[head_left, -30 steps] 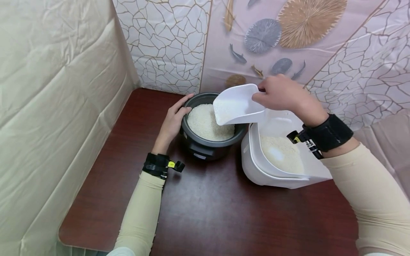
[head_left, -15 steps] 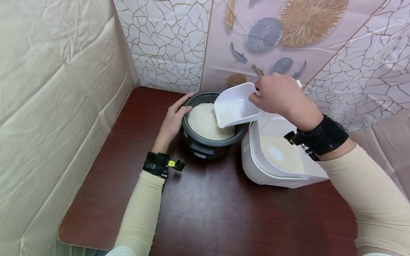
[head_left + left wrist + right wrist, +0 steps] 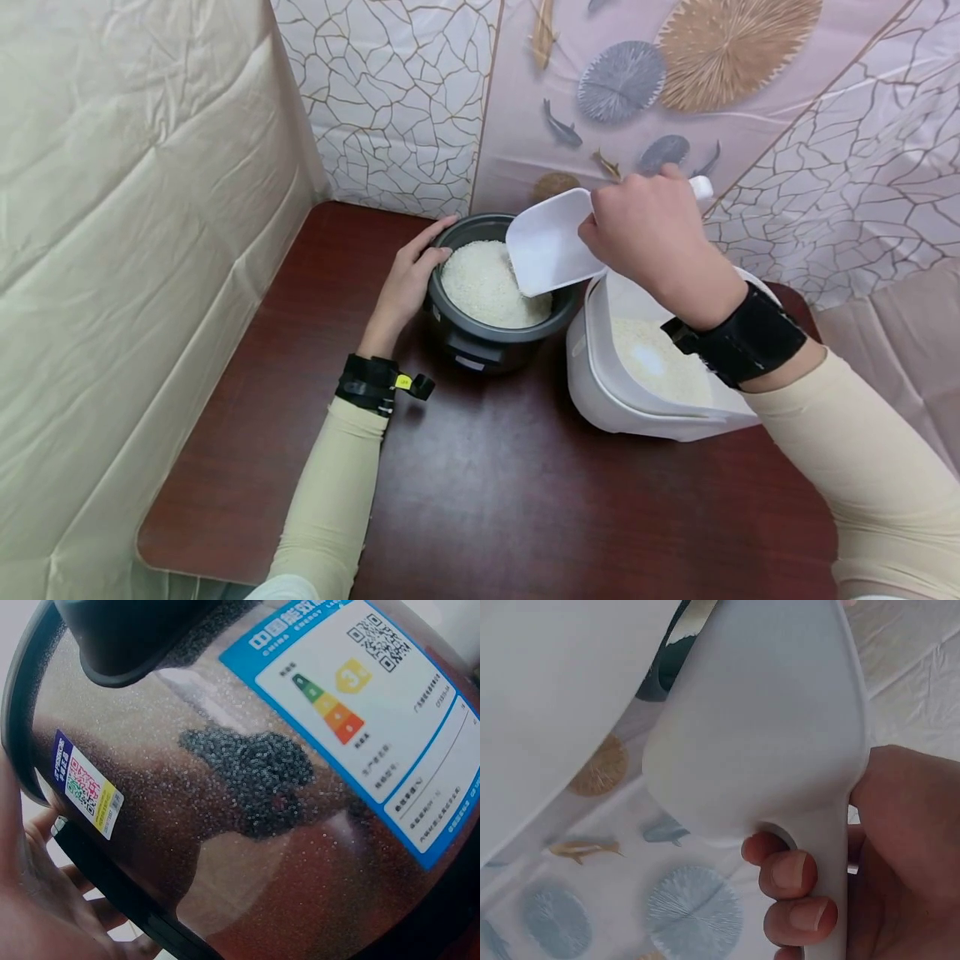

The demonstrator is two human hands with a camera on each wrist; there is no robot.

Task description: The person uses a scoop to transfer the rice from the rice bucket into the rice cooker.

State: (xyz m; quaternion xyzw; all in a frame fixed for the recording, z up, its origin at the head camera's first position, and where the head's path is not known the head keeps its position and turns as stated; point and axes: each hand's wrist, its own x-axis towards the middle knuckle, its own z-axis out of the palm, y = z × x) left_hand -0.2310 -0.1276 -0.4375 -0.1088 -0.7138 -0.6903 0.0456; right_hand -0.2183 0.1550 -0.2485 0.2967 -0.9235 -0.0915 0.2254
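A dark rice cooker (image 3: pixel 480 354) without a lid holds a heap of white rice (image 3: pixel 487 287). Its glossy side fills the left wrist view, with a blue-edged energy label (image 3: pixel 360 712) on it. My left hand (image 3: pixel 401 287) grips the cooker's left rim, thumb over the edge and fingers along the outside. In my right hand (image 3: pixel 652 233) is a white scoop (image 3: pixel 551 242), tipped down over the cooker's right side, its lip right at the rice. The right wrist view shows fingers (image 3: pixel 802 915) wrapped round the scoop's handle (image 3: pixel 825 885).
Just right of the cooker stands a white rice bin (image 3: pixel 615 408), open at the top, with more rice (image 3: pixel 652 358) inside. The dark red tabletop (image 3: pixel 480 500) meets a patterned wall covering (image 3: pixel 390 108) at the back and a cream cloth (image 3: pixel 150 250) on the left.
My right hand has tilted the scoop further down and shifted slightly back; rice that lay in the scoop has slid out into the cooker. The left hand has stayed in place.
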